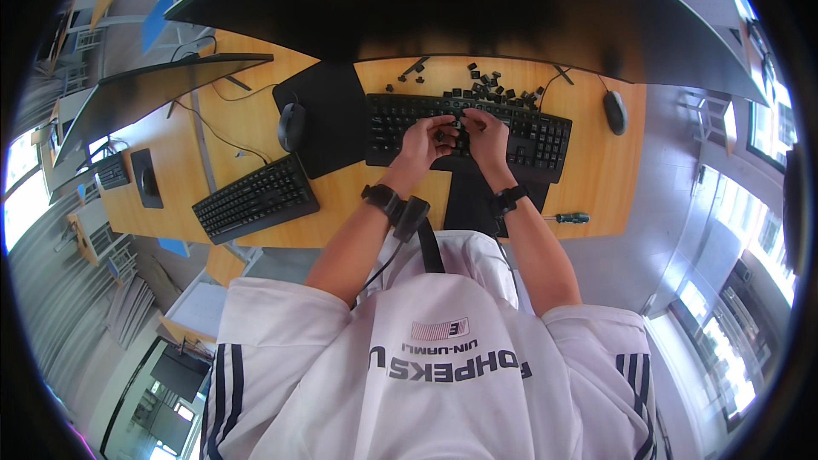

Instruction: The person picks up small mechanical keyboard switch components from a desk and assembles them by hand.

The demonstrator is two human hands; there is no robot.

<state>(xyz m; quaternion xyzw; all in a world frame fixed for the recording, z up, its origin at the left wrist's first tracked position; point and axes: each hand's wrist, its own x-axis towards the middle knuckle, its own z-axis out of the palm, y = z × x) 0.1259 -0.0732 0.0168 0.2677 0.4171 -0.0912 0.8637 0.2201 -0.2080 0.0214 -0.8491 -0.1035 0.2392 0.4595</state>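
A black keyboard (528, 146) lies in front of me on the wooden desk, partly hidden under my hands. My left hand (423, 141) is over its middle, fingers curled and thumb drawn in; anything between them is too small to name. Just beside it, my right hand (488, 138) pinches with thumb and index finger close above the keys, and what it grips cannot be made out. Loose black keycaps (487, 85) are scattered behind the keyboard's upper edge, with a few more (406, 78) farther left.
A large monitor (460, 8) overhangs the far side of the desk. Mice stand left (291, 126) and right (615, 112); a second keyboard (256, 198) lies at left. A green-handled screwdriver (572, 218) rests near the front edge. Dark mats (328, 119) lie on the desk (596, 192).
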